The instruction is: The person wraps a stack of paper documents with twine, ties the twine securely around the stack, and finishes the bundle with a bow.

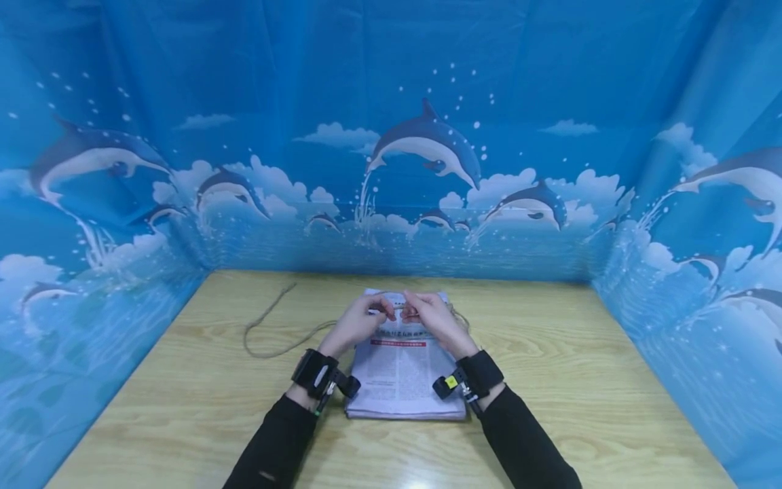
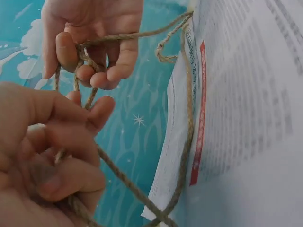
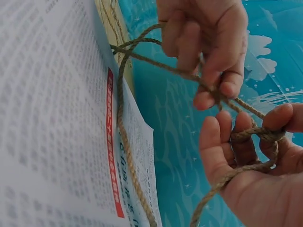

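A stack of newspapers [image 1: 400,384] lies on the table with brown twine [image 2: 127,182] running across its top. Above the stack's far part, my left hand [image 1: 359,322] grips a strand of the twine with curled fingers. Close beside it, my right hand [image 1: 435,322] pinches a small loop between thumb and fingers, seen best in the right wrist view, where a strand of twine [image 3: 208,203] also crosses the palm. Strands stretch between the two hands. Part of the twine inside the left fingers is hidden.
A loose length of twine [image 1: 246,333] curves over the wooden table [image 1: 183,401] to the left of the stack. Blue curtains [image 1: 293,81] printed with dolphins stand along the table's back and sides.
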The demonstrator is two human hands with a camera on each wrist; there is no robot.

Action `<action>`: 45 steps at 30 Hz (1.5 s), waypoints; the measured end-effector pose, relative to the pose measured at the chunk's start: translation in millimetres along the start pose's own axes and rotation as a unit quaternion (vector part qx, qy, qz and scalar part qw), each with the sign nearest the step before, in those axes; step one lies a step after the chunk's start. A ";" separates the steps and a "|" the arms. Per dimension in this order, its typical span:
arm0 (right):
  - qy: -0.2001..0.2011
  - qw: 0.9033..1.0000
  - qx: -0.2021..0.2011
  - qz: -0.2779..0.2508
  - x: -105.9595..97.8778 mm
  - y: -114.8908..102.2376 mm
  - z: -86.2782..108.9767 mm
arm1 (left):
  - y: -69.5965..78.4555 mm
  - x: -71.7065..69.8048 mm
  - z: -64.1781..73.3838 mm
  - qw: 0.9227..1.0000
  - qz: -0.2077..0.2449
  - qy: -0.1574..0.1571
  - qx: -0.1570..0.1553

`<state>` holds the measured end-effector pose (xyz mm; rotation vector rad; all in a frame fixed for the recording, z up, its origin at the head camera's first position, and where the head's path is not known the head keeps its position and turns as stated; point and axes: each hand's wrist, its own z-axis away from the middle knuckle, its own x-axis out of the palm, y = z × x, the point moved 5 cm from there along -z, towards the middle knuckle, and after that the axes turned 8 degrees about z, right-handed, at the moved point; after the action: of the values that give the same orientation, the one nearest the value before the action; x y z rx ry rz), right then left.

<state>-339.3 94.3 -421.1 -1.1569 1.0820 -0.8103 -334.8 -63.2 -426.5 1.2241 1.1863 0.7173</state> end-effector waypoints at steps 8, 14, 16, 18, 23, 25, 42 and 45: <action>0.005 0.998 -0.052 0.034 2.5 -2.0 2.3 | 1.0 -2.2 0.5 0.999 0.044 0.015 -0.003; -0.003 0.998 -0.065 0.013 3.5 -3.8 2.3 | 3.2 -2.0 -0.1 0.997 0.054 0.046 -0.004; -0.003 0.999 -0.046 -0.025 0.6 -2.7 0.8 | 3.0 -4.1 -1.5 0.995 0.078 0.061 -0.007; -0.001 0.998 -0.029 -0.063 -4.6 -1.2 -0.3 | 1.5 -8.6 -2.6 0.990 0.118 0.072 -0.014; -0.005 0.981 0.007 -0.195 -23.7 3.8 2.0 | -2.1 -31.1 -1.2 0.978 0.193 0.081 -0.007; -0.010 0.965 0.016 -0.262 -31.9 5.5 4.3 | -1.7 -40.8 1.4 0.977 0.200 0.081 0.003; -0.061 0.843 -0.031 -0.534 -123.4 17.3 17.5 | 3.7 -92.9 19.0 0.971 0.175 0.109 0.124; -0.062 0.861 -0.031 -0.504 -125.5 19.2 17.5 | 10.5 -96.2 22.6 0.980 0.055 0.127 0.145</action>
<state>-361.3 219.9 -409.1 -1.8261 0.3170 -1.4739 -339.0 -155.8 -390.5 1.4809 1.4828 0.8210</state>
